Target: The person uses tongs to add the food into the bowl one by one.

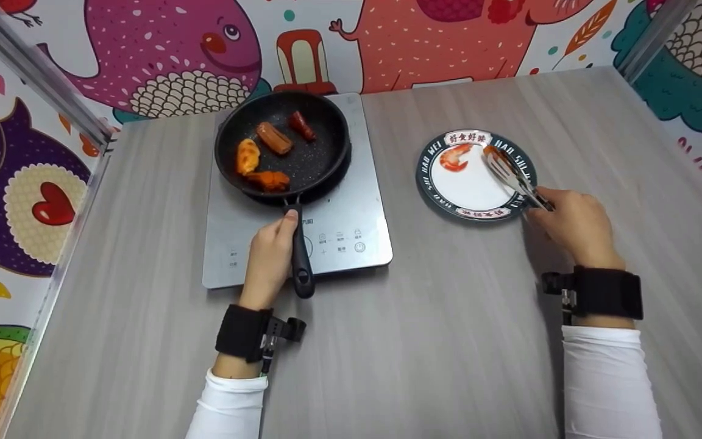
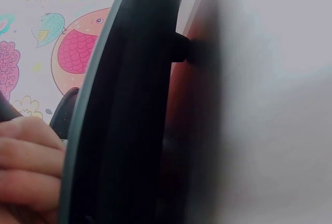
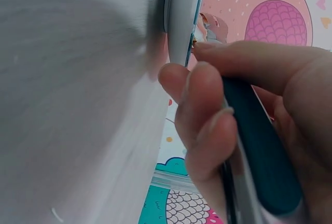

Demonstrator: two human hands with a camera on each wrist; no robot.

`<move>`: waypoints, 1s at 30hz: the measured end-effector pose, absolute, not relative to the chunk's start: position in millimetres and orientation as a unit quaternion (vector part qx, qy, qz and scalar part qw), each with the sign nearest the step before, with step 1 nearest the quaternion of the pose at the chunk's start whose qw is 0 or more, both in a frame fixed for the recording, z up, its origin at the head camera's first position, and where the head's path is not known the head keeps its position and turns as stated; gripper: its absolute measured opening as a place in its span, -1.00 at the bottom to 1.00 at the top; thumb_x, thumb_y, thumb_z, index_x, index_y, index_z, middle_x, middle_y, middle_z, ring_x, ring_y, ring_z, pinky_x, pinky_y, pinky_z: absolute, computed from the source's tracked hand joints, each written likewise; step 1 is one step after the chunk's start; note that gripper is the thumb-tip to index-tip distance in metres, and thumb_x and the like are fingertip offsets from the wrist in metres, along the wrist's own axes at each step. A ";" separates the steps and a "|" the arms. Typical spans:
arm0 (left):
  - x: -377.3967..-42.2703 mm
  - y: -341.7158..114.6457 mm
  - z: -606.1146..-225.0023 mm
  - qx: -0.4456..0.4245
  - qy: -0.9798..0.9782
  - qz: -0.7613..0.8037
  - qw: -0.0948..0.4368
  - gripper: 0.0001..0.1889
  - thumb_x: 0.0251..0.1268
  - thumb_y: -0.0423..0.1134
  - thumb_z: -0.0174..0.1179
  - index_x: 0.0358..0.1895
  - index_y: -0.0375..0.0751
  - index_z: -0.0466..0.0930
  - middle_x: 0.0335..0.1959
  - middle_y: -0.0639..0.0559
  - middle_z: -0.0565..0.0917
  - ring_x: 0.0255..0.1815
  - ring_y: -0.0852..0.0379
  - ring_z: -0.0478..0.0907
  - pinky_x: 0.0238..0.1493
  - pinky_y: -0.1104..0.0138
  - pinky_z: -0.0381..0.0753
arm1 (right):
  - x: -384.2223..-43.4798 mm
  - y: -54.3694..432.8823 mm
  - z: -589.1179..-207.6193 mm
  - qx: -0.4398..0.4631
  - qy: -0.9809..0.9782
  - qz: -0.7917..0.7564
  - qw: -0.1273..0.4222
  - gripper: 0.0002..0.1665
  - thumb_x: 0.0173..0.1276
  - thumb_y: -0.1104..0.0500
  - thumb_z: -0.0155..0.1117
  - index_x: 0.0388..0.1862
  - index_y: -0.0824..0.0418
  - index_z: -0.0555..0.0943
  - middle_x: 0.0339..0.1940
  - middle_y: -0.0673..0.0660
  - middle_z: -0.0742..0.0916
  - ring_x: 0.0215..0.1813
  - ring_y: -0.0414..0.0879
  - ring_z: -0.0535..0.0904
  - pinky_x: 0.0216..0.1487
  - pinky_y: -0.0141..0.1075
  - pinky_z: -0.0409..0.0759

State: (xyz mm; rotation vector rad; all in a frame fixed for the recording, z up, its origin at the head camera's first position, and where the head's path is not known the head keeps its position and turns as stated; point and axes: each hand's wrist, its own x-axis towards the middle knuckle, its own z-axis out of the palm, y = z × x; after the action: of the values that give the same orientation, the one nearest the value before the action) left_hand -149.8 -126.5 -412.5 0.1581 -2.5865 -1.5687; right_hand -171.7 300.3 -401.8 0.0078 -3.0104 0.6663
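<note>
One cooker [image 1: 356, 204] bears the pan [image 1: 320, 157], its handle [image 1: 303, 268] clasped by the left grip [image 1: 270, 250]; rightward sits the plate [image 1: 467, 190], nearer the right grip [image 1: 577, 224], which holds tongs [image 1: 514, 183] slanting forward-left to a brown food piece [image 1: 491, 149] there.

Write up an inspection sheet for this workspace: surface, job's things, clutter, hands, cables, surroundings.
Surface: grey wood-grain table.
Job's things: black pan over a silver cooktop, with four food pieces inside; to its right, a dark-rimmed plate bearing a shrimp, with a browned piece at the tips of the tongs.
Clutter: nothing seen.
Hands: left hand grips the pan handle; right hand holds the tongs.
Cables: what looks like a short dark cord by each wrist camera; nothing else seen.
Surroundings: cartoon-printed walls with metal edging.
</note>
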 end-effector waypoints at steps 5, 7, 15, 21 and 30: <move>-150.5 -126.5 -412.3 0.052 -0.851 -0.519 0.059 -0.44 0.23 0.28 -0.20 -0.70 -0.10 0.14 -0.73 0.08 0.12 -0.70 0.12 0.05 -0.57 0.31 0.06 | -172.2 299.1 -400.5 0.002 -0.976 0.215 0.031 -0.54 0.17 0.15 0.19 0.10 0.13 0.50 -0.72 0.04 0.58 -0.63 -0.06 0.45 -0.57 -0.21 0.25; -150.8 -126.3 -412.3 0.052 -0.850 -0.521 0.058 -0.44 0.23 0.29 -0.19 -0.70 -0.10 0.14 -0.72 0.08 0.12 -0.69 0.11 0.05 -0.56 0.31 0.07 | -172.1 298.5 -400.3 0.003 -0.976 0.216 0.034 -0.55 0.18 0.14 0.18 0.10 0.12 0.50 -0.71 0.04 0.58 -0.63 -0.07 0.45 -0.56 -0.21 0.25; -150.1 -127.3 -413.9 0.047 -0.847 -0.527 0.053 -0.44 0.23 0.29 -0.20 -0.70 -0.10 0.13 -0.73 0.08 0.11 -0.71 0.13 0.04 -0.58 0.32 0.06 | -171.0 294.0 -398.4 0.001 -0.971 0.236 0.034 -0.47 0.23 0.10 0.17 0.19 0.17 0.41 -0.63 0.10 0.64 -0.70 -0.14 0.49 -0.44 -0.16 0.31; -150.6 -127.2 -414.3 0.043 -0.845 -0.531 0.051 -0.44 0.23 0.29 -0.20 -0.69 -0.10 0.13 -0.73 0.08 0.12 -0.72 0.12 0.05 -0.59 0.32 0.07 | -171.9 287.2 -395.5 0.010 -0.969 0.244 0.034 -0.46 0.26 0.10 0.16 0.20 0.22 0.38 -0.56 0.15 0.68 -0.72 -0.16 0.50 -0.40 -0.15 0.34; -150.8 -127.1 -413.3 0.050 -0.843 -0.533 0.044 -0.45 0.23 0.28 -0.19 -0.69 -0.10 0.16 -0.72 0.08 0.15 -0.70 0.12 0.09 -0.57 0.30 0.10 | -173.4 272.4 -388.9 0.034 -0.969 0.238 0.051 -0.48 0.26 0.10 0.14 0.19 0.23 0.39 -0.66 0.12 0.64 -0.74 -0.16 0.47 -0.38 -0.11 0.32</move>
State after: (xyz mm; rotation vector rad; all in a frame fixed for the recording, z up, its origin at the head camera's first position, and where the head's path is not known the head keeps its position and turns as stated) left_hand -150.8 -127.1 -413.3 0.1539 -2.5767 -1.6300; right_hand -173.4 272.4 -388.9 0.1043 -2.9496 0.7241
